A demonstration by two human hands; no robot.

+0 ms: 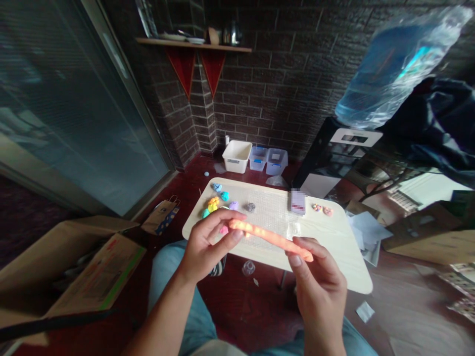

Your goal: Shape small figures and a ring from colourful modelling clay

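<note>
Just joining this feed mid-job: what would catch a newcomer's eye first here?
The long orange modelling-clay roll stands out at centre, held between the left hand and right hand. Just beyond it, colourful clay lumps lie on a pale tray. A large translucent blue water bottle looms at upper right.

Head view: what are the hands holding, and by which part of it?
A long orange clay roll, gripped at opposite ends by the left hand and the right hand.

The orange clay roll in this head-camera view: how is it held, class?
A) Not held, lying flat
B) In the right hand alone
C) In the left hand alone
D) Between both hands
D. The left hand and the right hand each grip one end of the orange clay roll.
</note>
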